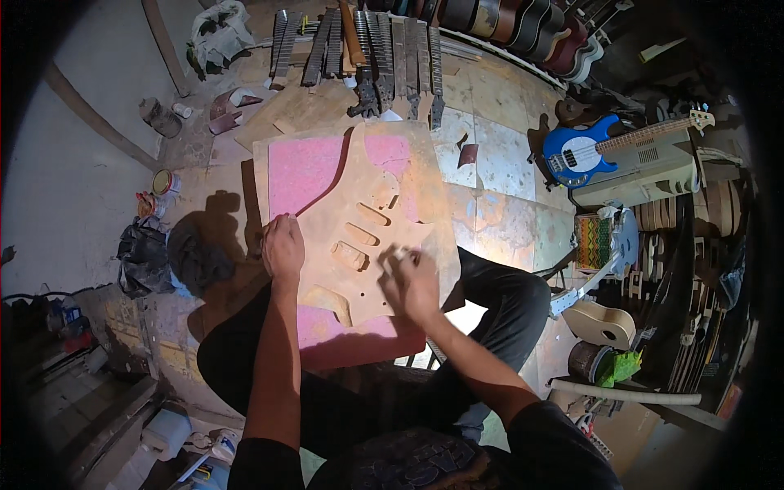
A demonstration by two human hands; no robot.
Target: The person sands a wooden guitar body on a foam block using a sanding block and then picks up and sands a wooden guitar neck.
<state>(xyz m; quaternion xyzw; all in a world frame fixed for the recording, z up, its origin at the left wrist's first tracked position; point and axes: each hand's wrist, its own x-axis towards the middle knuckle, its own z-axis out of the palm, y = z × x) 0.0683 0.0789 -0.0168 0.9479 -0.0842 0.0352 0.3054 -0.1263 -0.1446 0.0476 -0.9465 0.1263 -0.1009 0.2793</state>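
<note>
An unpainted wooden electric guitar body (325, 227) with routed cavities lies flat in front of me, tilted a little. Beneath it is a pink-topped board (304, 170) that reaches toward my lap. My left hand (282, 247) is closed at the body's left edge, its fingertips partly hidden. Over the lower right of the body, beside the cavities, my right hand (412, 286) is closed, with fingers bent. Something small and pale shows at its fingertips, too blurred to name.
Several guitar necks (380, 53) lie at the far side of the floor. At the right, a blue bass guitar (581, 151) leans on a pale case, above an acoustic guitar body (600, 324). A black bag (143, 253) and a tin can (166, 182) are at the left.
</note>
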